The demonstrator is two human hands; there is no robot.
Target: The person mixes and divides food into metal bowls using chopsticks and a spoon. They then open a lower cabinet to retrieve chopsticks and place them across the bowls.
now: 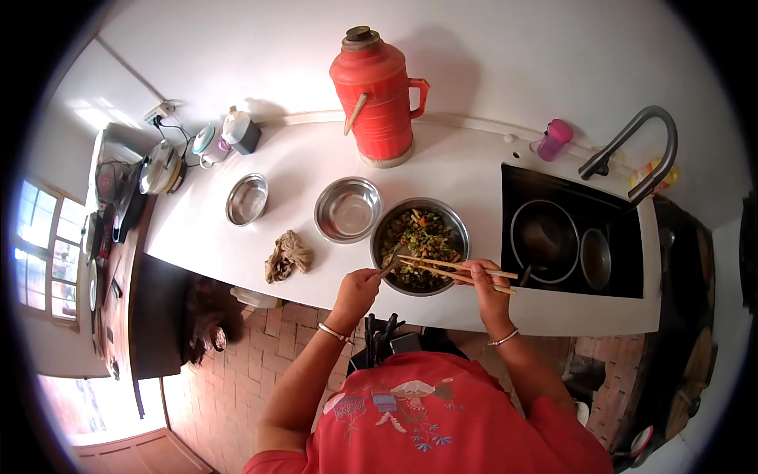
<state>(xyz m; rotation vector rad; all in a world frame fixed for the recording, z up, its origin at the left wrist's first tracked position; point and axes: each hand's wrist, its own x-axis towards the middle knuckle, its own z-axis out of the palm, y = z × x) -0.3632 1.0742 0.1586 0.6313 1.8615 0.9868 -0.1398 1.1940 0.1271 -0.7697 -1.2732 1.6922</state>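
Observation:
A metal bowl (466, 251) of chopped, mixed green food (426, 229) stands on the white counter in front of me. My right hand (483, 294) is closed around a pair of chopsticks (438, 263), whose tips reach into the food. At the bowl's near left rim, my left hand (359, 290) grips a spoon (391, 264) by its handle; the spoon's other end goes into the food and is partly hidden. An empty metal bowl (347, 209) sits just to the left of the full one.
A smaller metal bowl (247, 199) and a crumpled brown cloth (289, 257) lie farther left. A red thermos flask (373, 99) stands at the back. On the right, a black sink (624, 284) holds pans beneath a curved faucet (667, 130), near a pink cup (556, 140).

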